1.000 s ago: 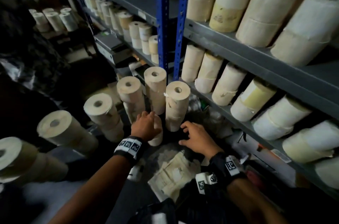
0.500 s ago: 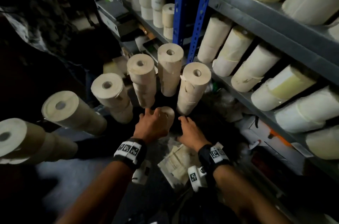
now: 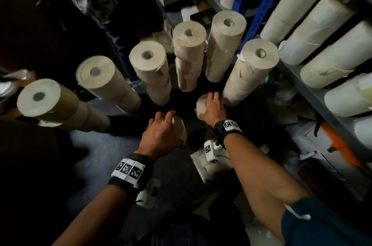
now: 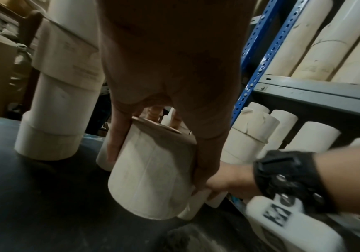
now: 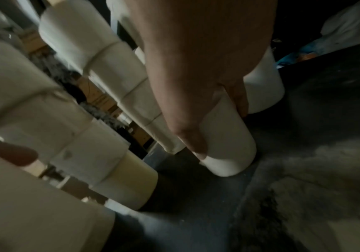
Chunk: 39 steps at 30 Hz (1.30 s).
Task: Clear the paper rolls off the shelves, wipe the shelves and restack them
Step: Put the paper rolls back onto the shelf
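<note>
Each hand holds a short cream paper roll low over the dark floor. My left hand [image 3: 164,125] grips one roll [image 3: 180,128] from above. In the left wrist view that roll [image 4: 151,179] is tilted, thumb on one side and fingers on the other. My right hand [image 3: 211,102] grips a smaller roll [image 3: 201,104] at the foot of the rightmost stack [image 3: 249,72]. In the right wrist view my right hand [image 5: 221,130] has its fingers wrapped round this roll [image 5: 228,150]. Whether either roll is off the floor is unclear.
Several tall stacks of rolls [image 3: 189,54] stand in an arc on the floor ahead. A grey shelf [image 3: 314,94] with blue uprights [image 3: 259,10] at right carries several rolls [image 3: 322,30] lying on their sides. Crumpled paper and boxes [image 3: 314,151] lie under it.
My right hand left the floor and took hold of a small roll beside the rightmost stack. My left hand drew its roll back toward me. My view dropped closer to the floor.
</note>
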Tool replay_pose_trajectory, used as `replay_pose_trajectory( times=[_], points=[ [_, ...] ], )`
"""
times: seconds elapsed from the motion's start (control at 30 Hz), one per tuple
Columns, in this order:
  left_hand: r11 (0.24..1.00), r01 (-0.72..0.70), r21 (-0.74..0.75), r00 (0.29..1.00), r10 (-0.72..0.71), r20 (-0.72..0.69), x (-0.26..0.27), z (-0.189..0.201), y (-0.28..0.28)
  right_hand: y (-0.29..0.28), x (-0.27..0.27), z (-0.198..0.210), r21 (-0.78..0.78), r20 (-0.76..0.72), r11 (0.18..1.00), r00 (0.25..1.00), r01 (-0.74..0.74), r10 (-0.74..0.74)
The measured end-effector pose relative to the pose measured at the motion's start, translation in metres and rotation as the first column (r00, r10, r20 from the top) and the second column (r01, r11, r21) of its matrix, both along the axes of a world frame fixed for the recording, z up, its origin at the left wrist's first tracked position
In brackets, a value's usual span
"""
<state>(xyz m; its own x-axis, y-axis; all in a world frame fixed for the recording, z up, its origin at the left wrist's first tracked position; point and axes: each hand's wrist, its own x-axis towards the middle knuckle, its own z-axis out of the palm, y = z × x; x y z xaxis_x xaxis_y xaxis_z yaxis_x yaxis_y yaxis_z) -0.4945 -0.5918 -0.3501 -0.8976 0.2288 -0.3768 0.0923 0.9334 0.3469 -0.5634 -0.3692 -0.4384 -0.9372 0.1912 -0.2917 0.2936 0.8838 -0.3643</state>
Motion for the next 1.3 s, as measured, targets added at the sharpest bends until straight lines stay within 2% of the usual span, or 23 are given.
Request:
replay_pose_trajectory(
  times=[0.2, 0.3, 0.4, 0.53, 0.73, 0.9, 1.0, 1.1, 1.17, 1.3],
  points=[
    [0.997, 0.031, 0.069, 0.999, -0.029, -0.025, -0.007, 0.023, 0.018, 0.031, 0.082, 0.032, -0.144, -0.026, 0.987, 0.996, 0.078, -0.082],
    [0.990, 0.084, 0.113, 0.996, -0.081, -0.026, -0.009, 0.043, 0.048, 0.059, 0.128, 0.059, -0.148, -0.045, 0.975, 0.984, 0.164, -0.172],
    [0.965, 0.196, 0.173, 0.980, -0.189, -0.058, -0.005, 0.070, 0.091, 0.094, 0.165, 0.094, -0.152, -0.069, 0.945, 0.950, 0.291, -0.303],
    [0.886, 0.405, 0.225, 0.913, -0.381, -0.142, 0.004, 0.113, 0.156, 0.144, 0.209, 0.150, -0.127, -0.151, 0.909, 0.898, 0.397, -0.414],
    [0.696, 0.662, 0.279, 0.741, -0.553, -0.381, 0.016, 0.190, 0.252, 0.213, 0.263, 0.253, -0.082, -0.409, 0.849, 0.759, 0.522, -0.506],
    [0.582, 0.763, 0.281, 0.617, -0.525, -0.586, 0.026, 0.275, 0.317, 0.258, 0.299, 0.345, -0.063, -0.588, 0.804, 0.629, 0.591, -0.508],
    [0.543, 0.799, 0.259, 0.548, -0.480, -0.685, 0.028, 0.333, 0.346, 0.280, 0.310, 0.395, -0.087, -0.665, 0.785, 0.552, 0.613, -0.504],
    [0.514, 0.831, 0.213, 0.469, -0.441, -0.765, 0.023, 0.382, 0.374, 0.300, 0.311, 0.436, -0.085, -0.706, 0.770, 0.508, 0.632, -0.494],
    [0.524, 0.832, 0.182, 0.435, -0.412, -0.800, 0.017, 0.412, 0.394, 0.312, 0.307, 0.460, -0.099, -0.722, 0.762, 0.481, 0.640, -0.497],
    [0.606, 0.784, 0.132, 0.420, -0.361, -0.833, 0.008, 0.456, 0.434, 0.337, 0.292, 0.490, -0.169, -0.730, 0.764, 0.442, 0.622, -0.521]
  ],
)
